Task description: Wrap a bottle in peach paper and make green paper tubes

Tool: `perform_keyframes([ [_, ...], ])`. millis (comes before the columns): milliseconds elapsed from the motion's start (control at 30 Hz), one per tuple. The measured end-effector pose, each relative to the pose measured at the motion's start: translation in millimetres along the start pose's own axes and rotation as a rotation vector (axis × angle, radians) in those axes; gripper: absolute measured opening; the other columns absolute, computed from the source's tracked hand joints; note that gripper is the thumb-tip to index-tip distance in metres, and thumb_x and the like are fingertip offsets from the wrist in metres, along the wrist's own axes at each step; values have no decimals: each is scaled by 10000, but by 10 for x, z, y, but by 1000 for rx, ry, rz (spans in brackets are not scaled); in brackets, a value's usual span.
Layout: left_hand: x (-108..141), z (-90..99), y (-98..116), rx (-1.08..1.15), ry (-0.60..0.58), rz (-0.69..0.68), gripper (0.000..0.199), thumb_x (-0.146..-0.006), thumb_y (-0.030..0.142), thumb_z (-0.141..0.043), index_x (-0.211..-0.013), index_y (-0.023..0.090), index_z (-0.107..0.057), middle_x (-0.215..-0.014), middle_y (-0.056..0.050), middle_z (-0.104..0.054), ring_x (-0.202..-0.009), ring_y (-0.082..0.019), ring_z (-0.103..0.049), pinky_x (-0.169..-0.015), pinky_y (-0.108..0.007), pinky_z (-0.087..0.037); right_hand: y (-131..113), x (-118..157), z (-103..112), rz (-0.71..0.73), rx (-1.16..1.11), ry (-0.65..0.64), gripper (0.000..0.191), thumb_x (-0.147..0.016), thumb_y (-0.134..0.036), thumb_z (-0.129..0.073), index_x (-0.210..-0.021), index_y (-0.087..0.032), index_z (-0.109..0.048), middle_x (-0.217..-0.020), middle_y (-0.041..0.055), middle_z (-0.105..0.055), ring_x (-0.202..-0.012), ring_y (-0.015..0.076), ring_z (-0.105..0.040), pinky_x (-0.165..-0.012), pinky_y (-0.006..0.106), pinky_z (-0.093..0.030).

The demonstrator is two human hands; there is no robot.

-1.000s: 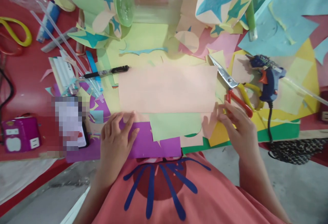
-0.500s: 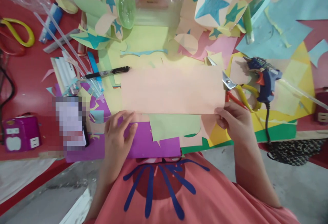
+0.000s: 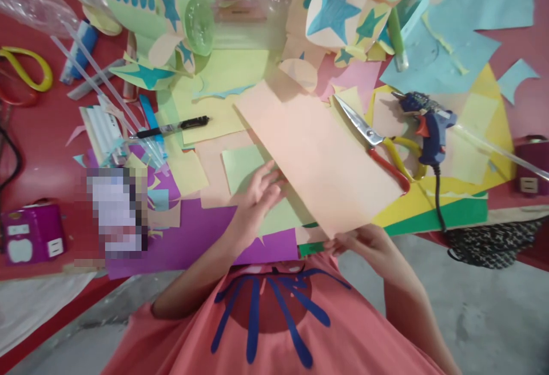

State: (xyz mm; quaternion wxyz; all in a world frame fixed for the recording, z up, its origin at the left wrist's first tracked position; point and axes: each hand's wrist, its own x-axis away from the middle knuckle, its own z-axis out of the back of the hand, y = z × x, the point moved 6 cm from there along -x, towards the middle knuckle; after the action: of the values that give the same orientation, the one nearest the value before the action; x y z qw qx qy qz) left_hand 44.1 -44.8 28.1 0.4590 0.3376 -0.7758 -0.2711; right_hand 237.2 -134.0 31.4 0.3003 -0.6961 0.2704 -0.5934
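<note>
A peach paper sheet lies slanted over other papers, its near corner pinched by my right hand. My left hand is beside the sheet's left edge with its fingers apart, above pale green paper. Just right of the sheet are scissors with red and yellow handles, their blades partly open. A blue glue gun rests farther right. To the left lies a black pen.
Decorated paper-covered bottles and star cutouts fill the far side. On the left are a phone, a purple box, clear straws and more scissors. Purple paper reaches the near edge.
The peach sheet has turned from level to slanted, uncovering the scissor blades and the pale green paper. My left hand has let go of it and moved right; my right hand has moved nearer the body.
</note>
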Motion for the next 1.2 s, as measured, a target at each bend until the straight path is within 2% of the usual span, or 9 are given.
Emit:
perform_keyframes([
  [100, -62, 57, 83, 50, 147, -15, 734, -823, 433, -646, -1430, 232, -286, -1361, -127, -550, -1169, -225, -599, -977, -377, -509, 40, -7, -104, -30, 110, -189, 242, -826, -391, -642, -848, -162, -717, -822, 81, -762, -767, 179, -737, -702, 267, -608],
  [200, -99, 53, 151, -26, 133, -75, 849, -808, 417, -659, -1474, 275, -151, -1343, -114, -574, -1174, -229, -600, -961, -397, -520, 40, -57, -173, -46, 177, -304, 230, -849, -384, -615, -836, -166, -688, -674, 35, -722, -631, 142, -705, -590, 227, -583],
  [333, -146, 28, 240, -264, 40, -183, 674, -762, 376, -683, -1368, 256, -414, -1429, -94, -512, -1208, -236, -578, -966, -359, -515, -11, -90, -298, -103, 217, -426, 256, -883, -389, -557, -794, -179, -675, -442, -40, -588, -348, 88, -532, -355, 179, -444],
  [467, -180, 183, 393, -344, 135, -240, 615, -742, 285, -649, -1334, 233, -487, -1369, -90, -567, -1104, -231, -632, -821, -311, -553, -122, -179, -278, -85, 83, -336, 224, -861, -368, -573, -790, -179, -670, -433, -32, -595, -365, 105, -567, -380, 196, -475],
  [633, -157, 422, 676, -270, 248, -409, 537, -657, 160, -611, -1191, 222, -604, -1243, -47, -640, -1017, -179, -650, -820, -258, -528, -232, -437, -110, -46, -298, -131, 201, -739, -362, -650, -837, -194, -699, -755, 43, -754, -664, 161, -716, -603, 274, -594],
  [767, -89, 439, 738, -286, 178, -361, 524, -630, 115, -539, -1123, 239, -667, -1029, -9, -717, -839, -136, -658, -700, -216, -525, -357, -609, -148, 9, -429, -141, 315, -714, -466, -678, -895, -212, -720, -828, 37, -752, -745, 158, -710, -728, 313, -598],
  [967, -17, 270, 711, -738, 1, -279, 398, -757, 309, -603, -1132, 187, -661, -1246, -67, -657, -1191, -248, -586, -1010, -340, -467, -466, -717, -152, 59, -253, 50, 209, -689, -368, -753, -822, -214, -704, -768, -6, -719, -746, 137, -682, -718, 267, -572],
  [1100, -53, 230, 708, -876, 58, -357, 661, -767, 454, -668, -1351, 214, -470, -1448, -98, -490, -1326, -280, -471, -1098, -399, -390, -664, -739, -64, 239, -103, 160, 115, -719, -330, -723, -776, -232, -701, -774, -15, -717, -754, 139, -674, -705, 270, -549],
  [1200, -84, 189, 707, -934, 68, -437, 835, -725, 535, -709, -1415, 207, -372, -1518, -129, -383, -1404, -302, -360, -1158, -439, -301, -898, -722, -94, 331, -68, 115, 93, -733, -323, -690, -733, -230, -694, -699, -10, -684, -749, 168, -683, -717, 315, -552],
])
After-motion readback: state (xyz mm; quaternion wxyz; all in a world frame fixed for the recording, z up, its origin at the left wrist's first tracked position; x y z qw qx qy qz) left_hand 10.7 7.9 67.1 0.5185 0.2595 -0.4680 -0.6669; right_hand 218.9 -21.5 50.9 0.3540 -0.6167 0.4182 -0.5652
